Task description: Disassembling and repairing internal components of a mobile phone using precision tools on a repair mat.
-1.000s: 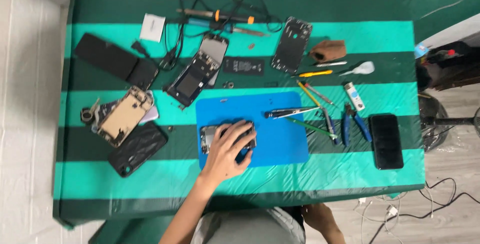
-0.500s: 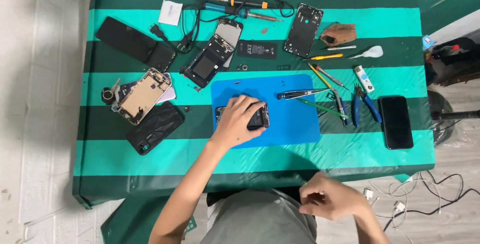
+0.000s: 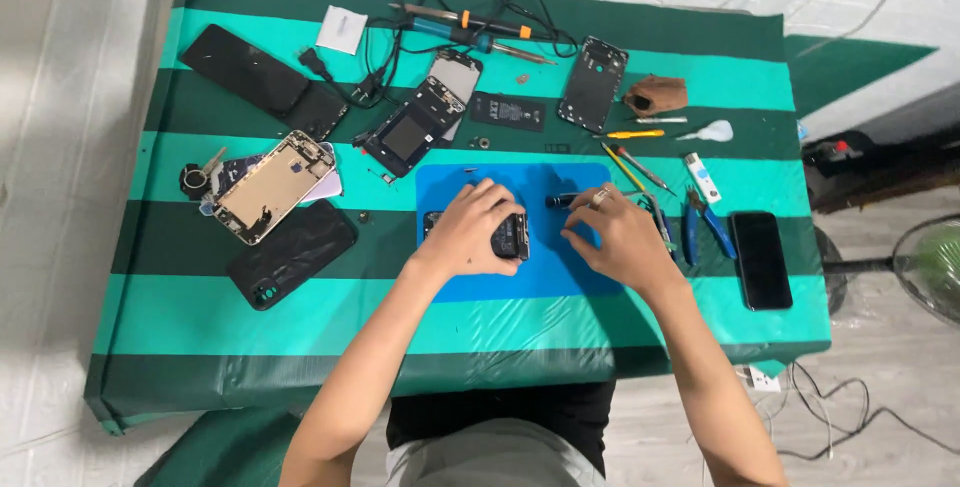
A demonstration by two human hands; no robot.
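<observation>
From the head view, our left hand [image 3: 470,232] lies curled over the opened phone [image 3: 505,235] on the blue mat [image 3: 540,277] at mid-desk. Our right hand [image 3: 615,237], fingers together, pinches the dark-handled screwdriver [image 3: 562,201] just beside it. The phone looks light, stiff and fragile; we judge its edges the safest hold. A small white square packet [image 3: 343,28] lies at the far-left of the green striped desk [image 3: 500,327].

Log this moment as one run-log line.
left hand: on opened phone | right hand: by screwdriver | surface: blue mat
</observation>
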